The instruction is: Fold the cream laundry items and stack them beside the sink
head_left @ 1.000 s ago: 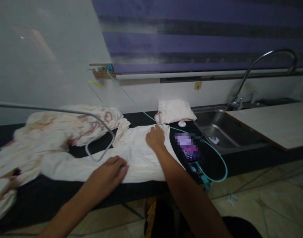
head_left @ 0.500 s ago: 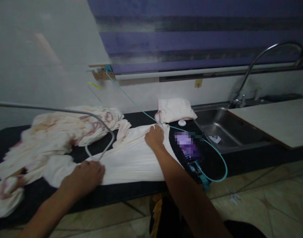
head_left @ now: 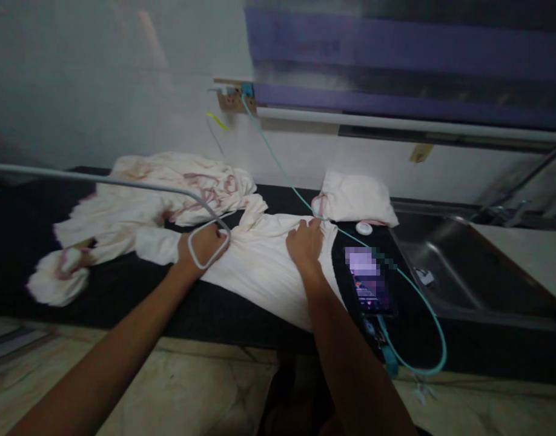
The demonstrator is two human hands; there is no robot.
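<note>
Left hand (head_left: 203, 245) has slid left along the white garment (head_left: 260, 266), flat, gripping nothing; right hand (head_left: 306, 241) pins it open-palmed near centre frame — a tug could drag the phone (head_left: 369, 284) off.

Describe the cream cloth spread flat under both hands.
The cream cloth looks like thin, soft fabric with faint creases, spread flat on the black counter, its near edge hanging slightly over. The left hand presses its left end, the right hand its far right corner. A phone lies beside it; a stained cloth pile lies behind it.
</note>
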